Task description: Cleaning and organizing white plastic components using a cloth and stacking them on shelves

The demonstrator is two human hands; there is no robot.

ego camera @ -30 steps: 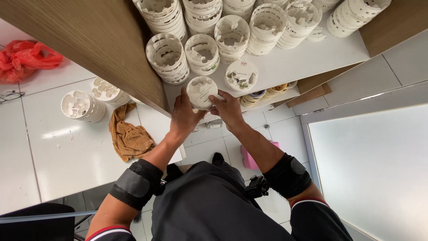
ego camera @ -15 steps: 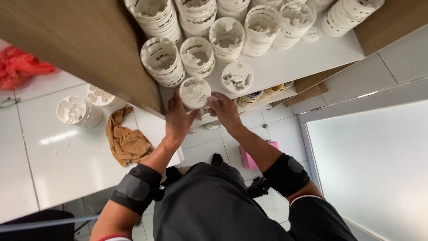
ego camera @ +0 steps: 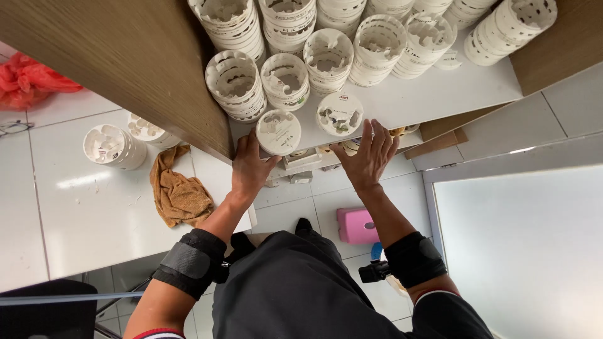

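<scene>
Several stacks of white round slotted plastic parts (ego camera: 286, 81) stand on a white shelf (ego camera: 414, 97). My left hand (ego camera: 251, 166) grips the nearest short white stack (ego camera: 278, 132) at the shelf's front edge. My right hand (ego camera: 367, 154) rests flat against the shelf edge with its fingers apart, just right of another short white round part (ego camera: 340, 114), touching the shelf and holding nothing.
A brown wooden side panel (ego camera: 125, 56) stands left of the shelf. Below left, a white table (ego camera: 81, 207) carries two white stacks (ego camera: 116, 145), a tan cloth (ego camera: 179, 194) and a red bag (ego camera: 28, 80). A pink box (ego camera: 357, 225) sits on the tiled floor.
My right hand has let go of the nearest white stack and shifted right to the shelf edge. My left hand stays on that stack.
</scene>
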